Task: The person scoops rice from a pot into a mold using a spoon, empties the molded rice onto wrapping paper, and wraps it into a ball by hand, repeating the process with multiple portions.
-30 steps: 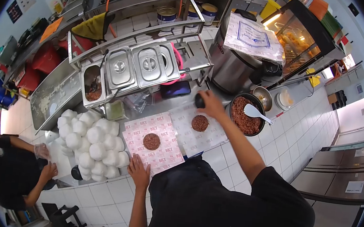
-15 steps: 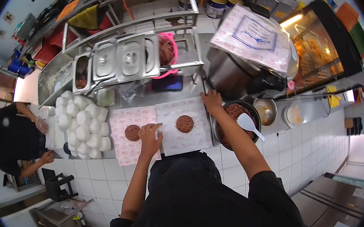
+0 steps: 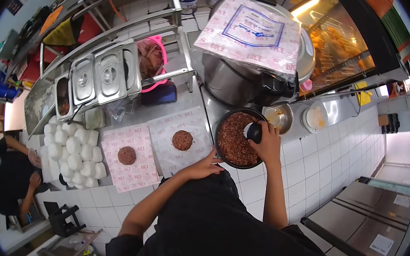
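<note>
My right hand (image 3: 269,142) is closed on a small black cup (image 3: 253,132), tilted over the brown rice (image 3: 236,144) in a round black pot (image 3: 217,155). A bit of white shows at the cup's edge; I cannot tell what it is. My left hand (image 3: 203,168) is at the pot's lower left side, thumb and fingers apart, apparently touching its outside. Left of it, a round brown rice patty (image 3: 182,140) lies on a white printed paper sheet (image 3: 164,158). A second rice patty (image 3: 126,155) rests on a pink printed sheet (image 3: 132,178).
White wrapped bundles (image 3: 74,157) are piled at the left, near a co-worker (image 3: 13,173). Lidded metal pans (image 3: 108,75) and a pink basket (image 3: 161,56) stand behind. A large cooker (image 3: 230,80) carries a paper stack (image 3: 255,31). A metal bowl (image 3: 286,119) sits beside the pot.
My left hand has moved from the left patty to the pot's side. My right hand has come from the white sheet's far corner to the pot, now holding the black cup. The white rice paddle is no longer visible.
</note>
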Demonstrator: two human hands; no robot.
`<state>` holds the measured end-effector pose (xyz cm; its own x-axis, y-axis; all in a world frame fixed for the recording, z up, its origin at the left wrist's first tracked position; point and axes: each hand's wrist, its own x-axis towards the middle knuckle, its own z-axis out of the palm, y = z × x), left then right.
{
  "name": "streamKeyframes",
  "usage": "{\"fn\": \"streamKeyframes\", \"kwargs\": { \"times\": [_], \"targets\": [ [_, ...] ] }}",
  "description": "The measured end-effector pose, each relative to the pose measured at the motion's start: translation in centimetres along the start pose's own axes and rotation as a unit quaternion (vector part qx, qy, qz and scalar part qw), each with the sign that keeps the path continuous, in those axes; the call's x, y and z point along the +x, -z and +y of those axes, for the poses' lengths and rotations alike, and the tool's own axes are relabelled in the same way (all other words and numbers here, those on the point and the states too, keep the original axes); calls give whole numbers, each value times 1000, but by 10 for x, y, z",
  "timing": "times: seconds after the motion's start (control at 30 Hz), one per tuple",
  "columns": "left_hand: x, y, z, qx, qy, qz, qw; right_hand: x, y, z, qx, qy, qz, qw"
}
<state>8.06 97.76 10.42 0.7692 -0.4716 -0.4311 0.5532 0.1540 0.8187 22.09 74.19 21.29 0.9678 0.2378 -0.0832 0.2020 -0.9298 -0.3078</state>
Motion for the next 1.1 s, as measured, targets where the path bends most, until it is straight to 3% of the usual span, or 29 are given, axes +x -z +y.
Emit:
{"fn": "streamKeyframes", "kwargs": {
  "times": [0.13, 0.37, 0.43, 0.47, 0.53, 0.6, 0.67, 0.77, 0.9, 1.0, 1.1],
  "targets": [
    [27, 6, 1, -39, -5, -53, 998, 2, -12, 5, -14, 75, 31, 997],
    [43, 13, -7, -97, -25, -19, 995, -14, -20, -23, 65, 132, 131, 980],
    [8, 21, 30, 100, -59, 27, 993, -20, -15, -63, 143, 163, 156, 964],
    [-10, 34, 47, 200, -74, 48, 976, -21, -23, -79, 176, 200, 127, 955],
    [-27, 96, 36, 193, -143, 161, 957, -20, -37, -118, 233, 256, 54, 937],
    [-48, 139, 50, 228, -119, 359, 897, 5, -73, -146, 261, 285, -23, 922],
    [-41, 198, 20, 510, -153, 425, 732, 52, -135, -157, 211, 310, -62, 925],
    [-31, 215, 14, 589, -52, 407, 696, 107, -202, -163, 50, 281, -99, 953],
    [-14, 232, 14, 599, 74, 373, 705, 130, -196, -175, -47, 297, -130, 945],
    [-15, 240, 5, 678, 13, 334, 655, 146, -198, -178, -58, 267, -243, 931],
    [-28, 239, 14, 686, -87, 328, 644, 150, -189, -175, -113, 352, -230, 900]
  ]
}}
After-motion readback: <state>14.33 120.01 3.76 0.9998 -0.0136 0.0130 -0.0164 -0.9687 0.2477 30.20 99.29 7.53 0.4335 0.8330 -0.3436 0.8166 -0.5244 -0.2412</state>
